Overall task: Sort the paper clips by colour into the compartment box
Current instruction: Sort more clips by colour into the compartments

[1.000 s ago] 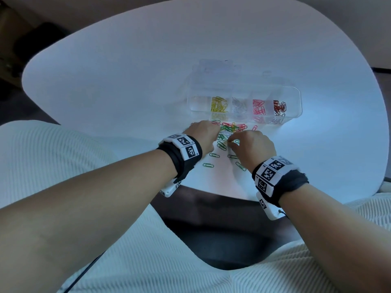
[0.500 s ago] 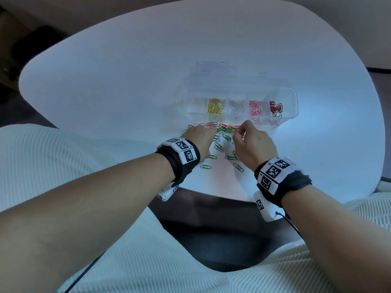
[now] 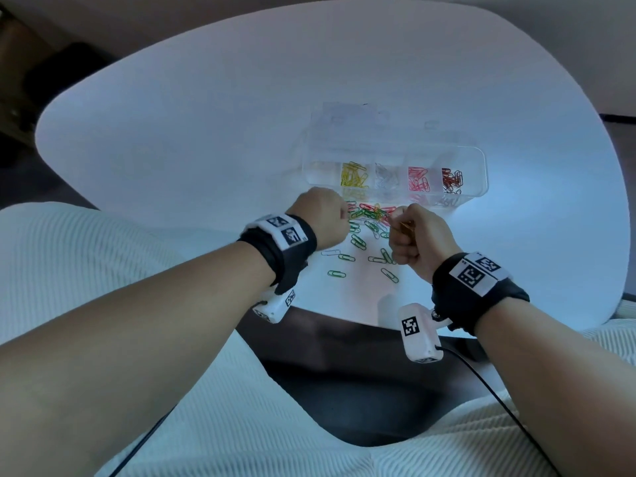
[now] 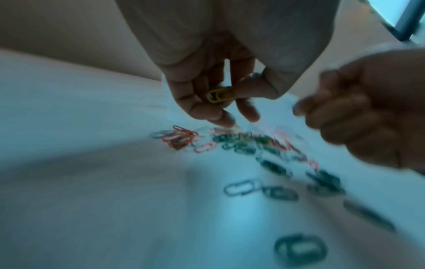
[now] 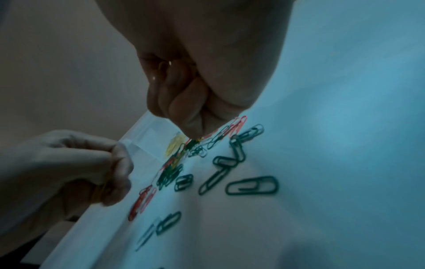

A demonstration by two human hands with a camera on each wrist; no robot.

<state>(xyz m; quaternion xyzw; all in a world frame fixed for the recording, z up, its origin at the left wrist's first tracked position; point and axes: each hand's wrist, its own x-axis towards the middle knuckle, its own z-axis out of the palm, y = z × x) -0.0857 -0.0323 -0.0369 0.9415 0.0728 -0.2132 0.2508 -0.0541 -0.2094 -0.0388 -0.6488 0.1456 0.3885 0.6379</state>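
A clear compartment box [image 3: 478,156] lies on the white table [image 3: 206,139] and holds yellow clips [image 3: 352,175], clear ones [image 3: 385,175], pink ones [image 3: 418,179] and dark red ones [image 3: 451,179] in separate compartments. In front of it lies a pile of loose clips [image 3: 368,218], mostly green with red and pink. My left hand [image 3: 323,218] sits at the pile's left edge. It holds a yellow paper clip [image 4: 219,94] in its curled fingers while its fingertips [image 4: 226,121] reach down to the pile. My right hand [image 3: 416,235] is a fist at the pile's right edge, and a yellow glint [image 3: 405,225] shows inside it.
Single green clips [image 3: 336,273] [image 3: 389,275] lie scattered toward the table's near edge, with a white one [image 3: 330,252] beside my left wrist. The box's clear lid [image 3: 347,115] lies open behind it. The leftmost compartment [image 3: 321,172] looks bare.
My right hand has come off the pile, drawn back a little toward me and curled into a fist. My left hand stays at the pile's left edge.
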